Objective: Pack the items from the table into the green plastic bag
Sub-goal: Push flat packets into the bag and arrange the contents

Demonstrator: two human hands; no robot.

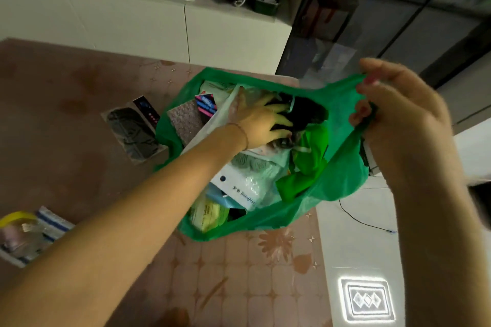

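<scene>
The green plastic bag (342, 167) stands open on the table, filled with several packets. My left hand (261, 125) reaches down inside it, fingers closed around a black item (309, 111) near the bag's far side. My right hand (398, 111) pinches the bag's right handle and holds it up and out, keeping the mouth wide. A clear packet with a black item (135, 131) lies on the table just left of the bag. Another clear packet with a yellow ring (25, 233) lies at the table's left edge.
The table (79, 87) has a pink patterned cover. A white counter (132, 21) with clutter stands behind it. A dark cabinet (372, 21) is at the back right. White floor with a black cable (364, 221) lies to the right.
</scene>
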